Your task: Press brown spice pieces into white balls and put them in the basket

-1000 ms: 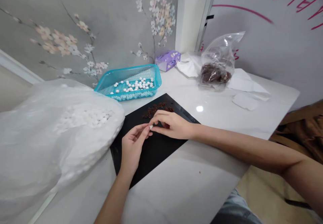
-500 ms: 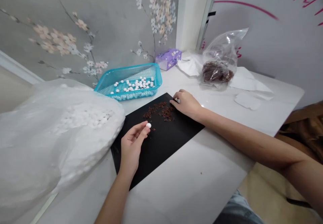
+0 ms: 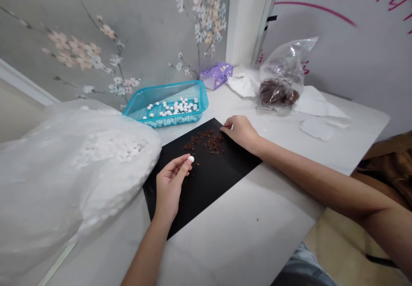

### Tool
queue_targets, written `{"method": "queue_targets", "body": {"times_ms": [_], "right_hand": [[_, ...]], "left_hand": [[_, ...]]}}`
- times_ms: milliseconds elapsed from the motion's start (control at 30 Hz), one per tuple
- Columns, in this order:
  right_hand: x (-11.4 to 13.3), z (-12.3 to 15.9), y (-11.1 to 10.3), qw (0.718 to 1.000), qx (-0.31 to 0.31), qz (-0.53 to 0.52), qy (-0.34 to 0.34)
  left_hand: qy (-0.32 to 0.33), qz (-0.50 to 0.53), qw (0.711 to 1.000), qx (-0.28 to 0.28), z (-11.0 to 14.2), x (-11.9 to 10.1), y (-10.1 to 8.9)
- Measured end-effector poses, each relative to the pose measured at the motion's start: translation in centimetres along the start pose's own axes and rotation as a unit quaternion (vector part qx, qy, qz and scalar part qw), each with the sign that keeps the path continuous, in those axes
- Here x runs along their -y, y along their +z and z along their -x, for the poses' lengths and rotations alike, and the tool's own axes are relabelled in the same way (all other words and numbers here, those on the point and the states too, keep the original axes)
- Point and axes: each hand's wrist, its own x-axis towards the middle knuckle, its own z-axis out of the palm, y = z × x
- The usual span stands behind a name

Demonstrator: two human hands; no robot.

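Note:
Between the thumb and fingers of my left hand (image 3: 169, 183) is a small white ball (image 3: 191, 159), held above the black sheet (image 3: 206, 183). Small dark reddish-brown pieces (image 3: 214, 143) lie scattered in a loose pile on the sheet's far part. At the sheet's far right edge, my right hand (image 3: 243, 131) has its thumb and fingers pinched together. A bit of white shows by those fingers, but I cannot tell what it is. One loose brown piece (image 3: 197, 164) lies beside the white ball.
A blue plastic basket (image 3: 165, 88) holds several white balls. At left bulges a large translucent bag (image 3: 109, 183) of white balls. Behind stand a purple tissue pack (image 3: 216, 75) and a clear bag (image 3: 279, 90) with brown contents. White paper (image 3: 317, 129) lies at right.
My right hand's fingers have drawn closer together at the sheet's edge. My left hand keeps the white ball in nearly the same place. The view has shifted slightly.

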Motion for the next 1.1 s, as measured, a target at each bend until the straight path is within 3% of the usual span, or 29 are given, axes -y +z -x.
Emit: {"method": "queue_targets", "body": {"times_ms": [167, 400, 667, 1100], "right_hand": [[0.9, 0.3, 0.4, 0.99, -0.026, -0.094, -0.098], [4.4, 4.0, 1.5, 0.932, 0.054, -0.332, -0.133], [5.2, 6.0, 2.2, 0.916, 0.013, -0.309, -0.257], [4.7, 5.7, 2.3, 0.902, 0.049, -0.292, -0.314]], "left_hand": [[-0.007, 0.005, 1.0, 0.0, 0.0, 0.0, 0.1], [-0.004, 0.001, 0.999, 0.043, 0.0, 0.0, 0.1], [-0.006, -0.009, 0.998, 0.069, 0.3, -0.3, 0.3], [0.012, -0.019, 0.997, 0.072, 0.2, 0.1, 0.0]]}}
